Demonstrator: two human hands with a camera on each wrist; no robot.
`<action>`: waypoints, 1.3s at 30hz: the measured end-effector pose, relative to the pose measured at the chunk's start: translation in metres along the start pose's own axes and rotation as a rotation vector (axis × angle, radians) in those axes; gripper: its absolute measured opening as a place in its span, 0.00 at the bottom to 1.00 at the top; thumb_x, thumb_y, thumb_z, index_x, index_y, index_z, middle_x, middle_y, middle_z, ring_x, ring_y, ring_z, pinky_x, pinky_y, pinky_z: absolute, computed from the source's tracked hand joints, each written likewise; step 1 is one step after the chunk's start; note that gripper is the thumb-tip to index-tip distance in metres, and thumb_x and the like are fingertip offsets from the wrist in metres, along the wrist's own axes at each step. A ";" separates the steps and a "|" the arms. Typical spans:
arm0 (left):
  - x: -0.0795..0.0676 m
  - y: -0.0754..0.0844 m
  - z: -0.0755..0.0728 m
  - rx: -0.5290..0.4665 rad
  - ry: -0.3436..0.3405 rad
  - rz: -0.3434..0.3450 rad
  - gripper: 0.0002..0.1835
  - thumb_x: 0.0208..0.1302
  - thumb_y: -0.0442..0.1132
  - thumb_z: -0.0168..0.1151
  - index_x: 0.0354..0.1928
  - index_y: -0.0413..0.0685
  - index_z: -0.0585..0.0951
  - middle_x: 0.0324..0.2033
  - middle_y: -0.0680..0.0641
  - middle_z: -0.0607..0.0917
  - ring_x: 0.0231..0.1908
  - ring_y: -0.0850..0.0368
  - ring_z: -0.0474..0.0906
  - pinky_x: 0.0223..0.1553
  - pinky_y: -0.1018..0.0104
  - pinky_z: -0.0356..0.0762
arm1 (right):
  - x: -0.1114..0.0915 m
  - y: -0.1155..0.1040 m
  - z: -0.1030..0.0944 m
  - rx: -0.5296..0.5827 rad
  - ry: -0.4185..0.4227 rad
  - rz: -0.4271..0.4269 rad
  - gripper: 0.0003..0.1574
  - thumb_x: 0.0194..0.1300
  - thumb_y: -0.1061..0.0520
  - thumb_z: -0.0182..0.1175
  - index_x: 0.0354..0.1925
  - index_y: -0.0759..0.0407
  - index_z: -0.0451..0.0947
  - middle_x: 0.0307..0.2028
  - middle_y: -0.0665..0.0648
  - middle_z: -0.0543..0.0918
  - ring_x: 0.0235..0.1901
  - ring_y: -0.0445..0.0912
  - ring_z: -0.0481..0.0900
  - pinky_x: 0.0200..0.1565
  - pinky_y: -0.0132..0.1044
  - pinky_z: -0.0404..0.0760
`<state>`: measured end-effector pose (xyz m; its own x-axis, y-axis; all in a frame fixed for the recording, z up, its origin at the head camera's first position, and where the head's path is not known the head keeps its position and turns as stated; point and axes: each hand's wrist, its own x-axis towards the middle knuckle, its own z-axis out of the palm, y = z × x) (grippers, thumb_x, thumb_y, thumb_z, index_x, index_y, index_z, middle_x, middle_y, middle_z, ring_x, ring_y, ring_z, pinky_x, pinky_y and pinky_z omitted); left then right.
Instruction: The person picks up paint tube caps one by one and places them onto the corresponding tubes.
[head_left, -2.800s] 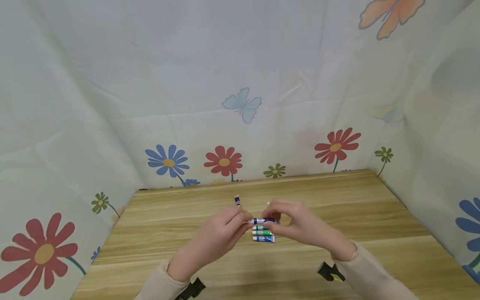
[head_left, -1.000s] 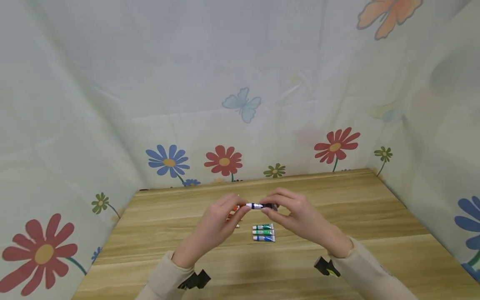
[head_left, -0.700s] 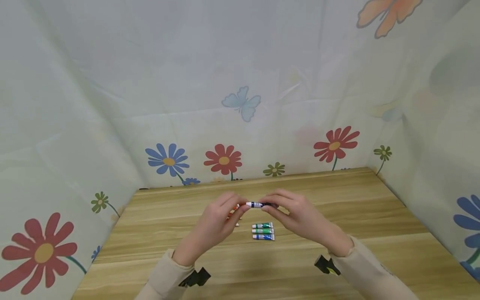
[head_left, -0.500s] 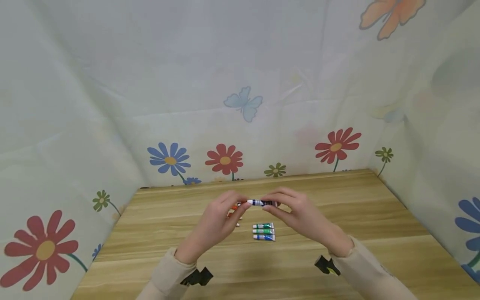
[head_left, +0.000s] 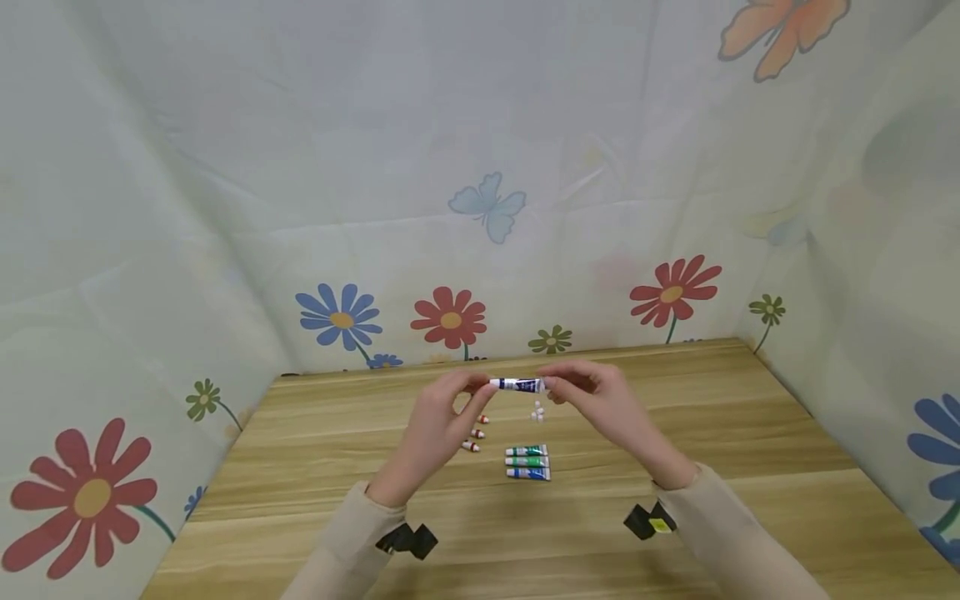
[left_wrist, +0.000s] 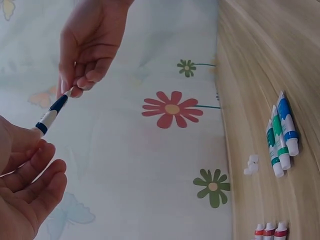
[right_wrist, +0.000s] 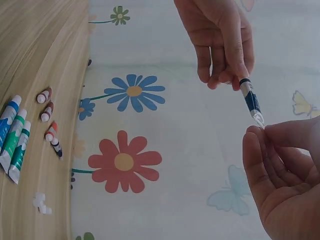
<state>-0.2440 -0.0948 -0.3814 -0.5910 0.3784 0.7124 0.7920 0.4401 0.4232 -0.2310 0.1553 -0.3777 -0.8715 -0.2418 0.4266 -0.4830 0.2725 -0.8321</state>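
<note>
Both hands hold one small dark-blue and white paint tube level above the table. My left hand pinches it at the white cap end between thumb and fingertips. My right hand pinches the flat crimped tail. In the right wrist view, the tube spans the gap between the two hands, its cap mostly hidden by the left fingers. Below on the wood lie a dark green tube, a light green tube and a blue tube, side by side with caps to the left.
Several small white pieces sit in a cluster behind the green tubes. Left of them lie red and orange tubes and a dark one, partly behind my left hand in the head view. A flower-printed cloth walls the wooden table.
Both hands have lifted the dark-blue tube up from near the green tubes. My right fingers have shifted from the tube's body to its tail, and the white pieces have come into view.
</note>
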 end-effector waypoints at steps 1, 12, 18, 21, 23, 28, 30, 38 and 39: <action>0.000 -0.003 0.002 -0.003 0.001 -0.017 0.07 0.70 0.39 0.65 0.44 0.44 0.84 0.38 0.51 0.86 0.38 0.62 0.82 0.44 0.64 0.83 | 0.002 0.003 0.000 0.018 -0.001 0.038 0.15 0.74 0.53 0.61 0.53 0.58 0.84 0.42 0.58 0.87 0.41 0.51 0.86 0.46 0.40 0.84; 0.004 -0.038 0.033 -0.007 -0.112 -0.252 0.11 0.71 0.44 0.65 0.46 0.45 0.85 0.39 0.50 0.87 0.40 0.58 0.83 0.45 0.59 0.83 | 0.025 0.049 0.008 0.142 0.048 0.223 0.16 0.73 0.55 0.61 0.52 0.64 0.83 0.41 0.59 0.87 0.44 0.60 0.84 0.49 0.45 0.83; 0.002 -0.054 0.047 -0.041 -0.190 -0.378 0.10 0.72 0.44 0.64 0.46 0.46 0.87 0.38 0.51 0.87 0.38 0.58 0.82 0.43 0.62 0.82 | 0.028 0.077 0.015 0.134 0.028 0.279 0.16 0.73 0.59 0.60 0.51 0.69 0.82 0.42 0.62 0.86 0.40 0.52 0.85 0.48 0.46 0.84; 0.000 -0.061 0.053 -0.076 -0.198 -0.406 0.08 0.71 0.41 0.64 0.44 0.46 0.87 0.37 0.51 0.87 0.36 0.58 0.81 0.41 0.62 0.82 | 0.030 0.087 0.019 0.154 0.025 0.291 0.15 0.72 0.62 0.60 0.51 0.72 0.81 0.41 0.64 0.86 0.37 0.49 0.85 0.45 0.43 0.85; -0.002 -0.065 0.057 -0.095 -0.200 -0.421 0.07 0.70 0.39 0.65 0.43 0.45 0.87 0.36 0.51 0.87 0.35 0.57 0.81 0.39 0.62 0.81 | 0.030 0.093 0.022 0.155 0.012 0.287 0.15 0.71 0.63 0.60 0.50 0.74 0.81 0.41 0.66 0.86 0.36 0.48 0.85 0.44 0.44 0.85; -0.008 -0.076 0.066 -0.079 -0.234 -0.468 0.04 0.70 0.38 0.66 0.42 0.47 0.87 0.35 0.52 0.86 0.34 0.57 0.79 0.36 0.64 0.80 | 0.031 0.106 0.028 0.122 -0.006 0.320 0.13 0.71 0.65 0.59 0.48 0.75 0.81 0.38 0.66 0.86 0.33 0.46 0.84 0.43 0.45 0.86; -0.011 -0.080 0.070 -0.068 -0.259 -0.480 0.04 0.70 0.38 0.65 0.41 0.47 0.86 0.35 0.53 0.85 0.34 0.58 0.78 0.37 0.65 0.80 | 0.031 0.111 0.031 0.104 -0.006 0.355 0.12 0.70 0.66 0.59 0.47 0.75 0.82 0.36 0.64 0.86 0.32 0.46 0.84 0.43 0.45 0.86; -0.020 -0.093 0.080 0.000 -0.339 -0.456 0.03 0.69 0.36 0.66 0.40 0.46 0.86 0.34 0.53 0.86 0.35 0.59 0.79 0.40 0.62 0.80 | 0.028 0.129 0.040 -0.011 -0.038 0.418 0.08 0.68 0.65 0.62 0.42 0.67 0.85 0.35 0.57 0.85 0.33 0.45 0.81 0.40 0.38 0.83; -0.020 -0.095 0.081 0.013 -0.351 -0.448 0.02 0.68 0.35 0.66 0.39 0.45 0.86 0.34 0.52 0.86 0.35 0.60 0.79 0.40 0.63 0.80 | 0.028 0.131 0.041 -0.023 -0.045 0.420 0.07 0.68 0.65 0.62 0.42 0.67 0.85 0.35 0.56 0.85 0.33 0.45 0.81 0.39 0.38 0.83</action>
<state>-0.3195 -0.0777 -0.4813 -0.8862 0.3995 0.2346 0.4512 0.6292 0.6329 -0.3150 0.1461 -0.4894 -0.9887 -0.1456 0.0357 -0.0887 0.3767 -0.9221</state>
